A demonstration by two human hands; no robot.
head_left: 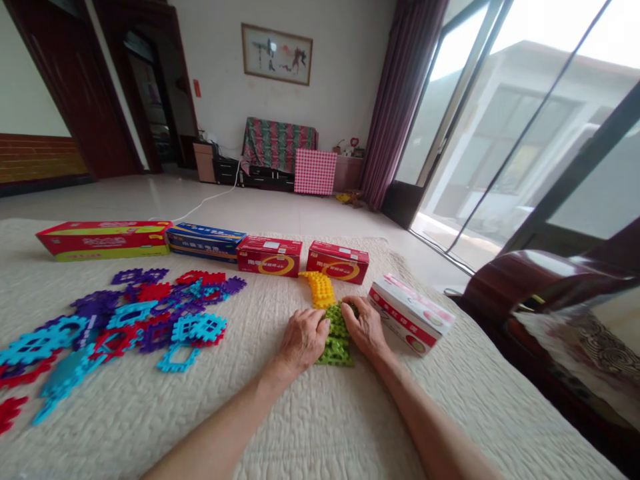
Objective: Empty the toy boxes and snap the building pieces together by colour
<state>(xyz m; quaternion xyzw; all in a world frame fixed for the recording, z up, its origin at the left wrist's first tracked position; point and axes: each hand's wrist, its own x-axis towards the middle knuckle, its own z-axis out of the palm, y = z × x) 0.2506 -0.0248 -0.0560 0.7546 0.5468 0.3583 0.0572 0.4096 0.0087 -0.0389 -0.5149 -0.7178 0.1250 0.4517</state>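
Observation:
Low on the quilted cover [290, 427], a stack of green interlocking plastic building pieces [337, 347] lies between my two hands. Its left edge is gripped by my left hand [304, 339], with curled fingers and the thumb against the green plastic. My right hand [367, 327] closes around the upper right side, its fingertips partly hidden. Just beyond the green stack, a curved row of yellow plastic building pieces [319, 288] reaches toward the red boxes. How the green and yellow meet is hard to make out.
Purple, red and light-blue plastic pieces [120, 320] are heaped at left. Behind stand a long red-and-green box [105, 240], a blue box [207, 241] and two red boxes [270, 257]. A white-and-pink box [411, 313] sits right of my right hand, beside a wooden armrest [520, 280].

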